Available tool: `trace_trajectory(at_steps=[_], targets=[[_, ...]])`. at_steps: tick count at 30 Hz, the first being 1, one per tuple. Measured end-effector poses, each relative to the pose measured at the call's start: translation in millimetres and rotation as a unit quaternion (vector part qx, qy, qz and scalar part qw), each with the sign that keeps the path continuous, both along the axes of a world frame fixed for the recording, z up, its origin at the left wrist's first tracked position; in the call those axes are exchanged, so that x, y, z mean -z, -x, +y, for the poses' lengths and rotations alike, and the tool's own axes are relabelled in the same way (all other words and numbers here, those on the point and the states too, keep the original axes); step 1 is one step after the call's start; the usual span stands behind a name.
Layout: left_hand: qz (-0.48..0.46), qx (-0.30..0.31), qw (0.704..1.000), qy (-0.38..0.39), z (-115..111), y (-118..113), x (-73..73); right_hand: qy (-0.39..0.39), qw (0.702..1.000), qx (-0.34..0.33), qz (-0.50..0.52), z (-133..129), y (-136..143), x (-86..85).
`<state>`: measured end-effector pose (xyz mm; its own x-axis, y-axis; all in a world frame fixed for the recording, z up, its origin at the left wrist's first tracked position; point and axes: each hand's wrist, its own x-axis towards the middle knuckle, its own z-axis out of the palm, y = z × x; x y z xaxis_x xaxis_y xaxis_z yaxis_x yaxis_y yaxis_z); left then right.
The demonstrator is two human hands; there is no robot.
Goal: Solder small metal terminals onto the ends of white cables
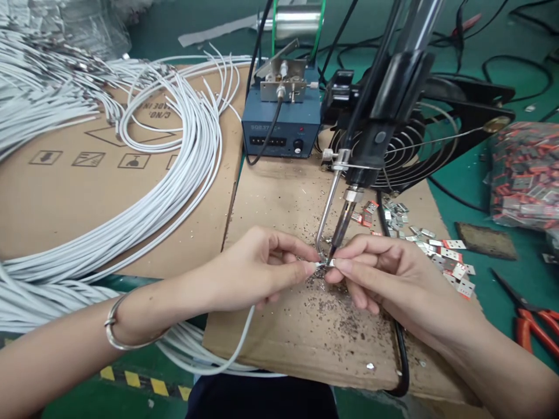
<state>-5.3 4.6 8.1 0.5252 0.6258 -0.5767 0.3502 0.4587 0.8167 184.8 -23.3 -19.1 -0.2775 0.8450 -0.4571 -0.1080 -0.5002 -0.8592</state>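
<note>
My left hand [273, 265] pinches the end of a white cable [247, 334], whose length hangs down below my wrist. Between finger and thumb of my right hand [371, 265] is a small metal USB connector [332, 263], mostly covered by the fingertips. Cable end and connector meet just under the tip of a soldering iron [343, 224], which is clamped in a stand and points down. A thin bent solder feed tube [327, 212] ends beside that tip. The exact contact between wire and connector is too small to make out.
A blue solder feeder [282, 128] with a solder spool [298, 26] stands behind. White cable bundles [174, 192] lie left. Loose USB connectors [452, 256], a brown sponge [487, 240], red-handled pliers [530, 326] and a bag of connectors [528, 174] are right. A black fan [402, 139] stands behind the iron.
</note>
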Motion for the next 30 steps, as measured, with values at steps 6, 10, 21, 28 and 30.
trace_trajectory(at_steps=[6,10,21,28,30], targets=[[0.006,0.007,1.0,-0.003,0.7,0.3,2.0,0.005,1.0,0.009,-0.022,-3.0,-0.8,-2.7],[0.005,0.016,1.0,-0.005,1.6,0.7,2.4,0.006,1.0,0.007,-0.022,-0.9,1.8,-2.0],[-0.01,0.009,1.0,0.0,-0.1,1.6,0.9,-0.005,1.0,0.003,-0.012,-3.2,-1.4,-0.8],[0.003,0.013,1.0,0.004,2.1,0.8,1.4,-0.015,1.0,0.004,-0.011,-1.7,1.0,2.3],[0.005,0.01,1.0,0.005,2.1,0.6,2.4,-0.013,1.0,0.008,-0.018,-1.1,2.6,1.2]])
